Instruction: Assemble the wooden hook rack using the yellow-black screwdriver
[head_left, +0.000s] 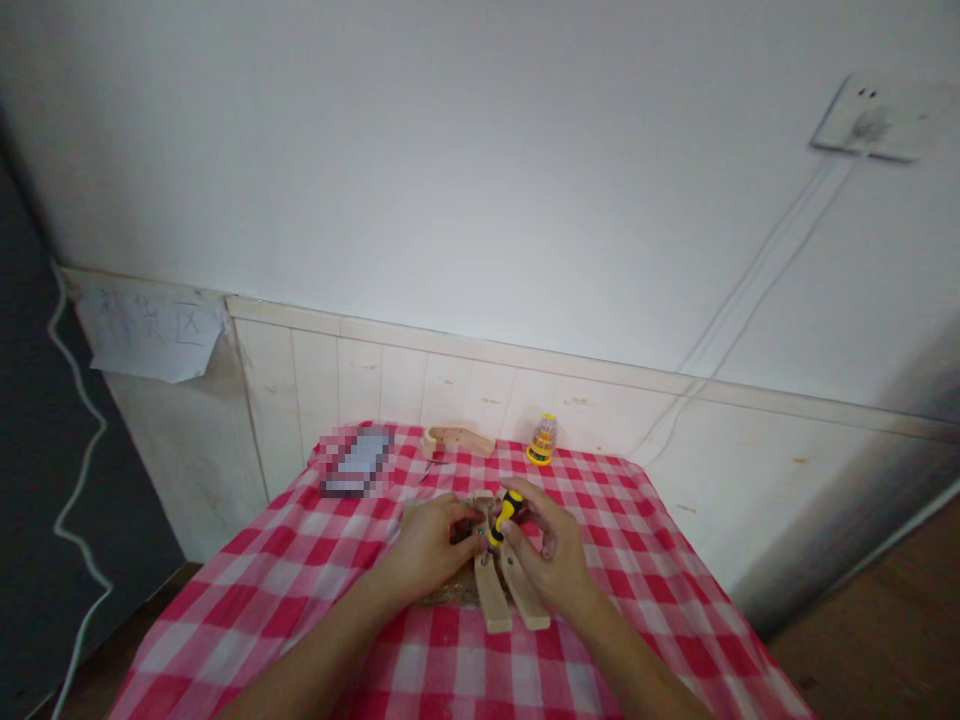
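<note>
Filling most of the view: white wall point(465, 200), cable point(757, 275) running down from a wall socket point(874, 125) at right, handwritten paper sheet point(157, 335) at left. Below it, table in red-and-white checked cloth point(442, 670). Left hand point(431, 548) has fingers closed on the wooden piece point(493, 600), near its far end. Right hand point(555, 550) grasps the screwdriver point(507, 513), fingers wrapped round its yellow-black handle. Wooden piece lies mid-table between the hands, two arms side by side pointing at the wearer, dark round spots on both. Brownish pad point(439, 597) under it, mostly covered. Screwdriver tilted, lower end at the wood; can't tell if the tip is seated. Far side of table, left to right: pixelated flat object point(358, 463), curved wooden part point(466, 440), small yellow-based case point(542, 440) standing upright.
</note>
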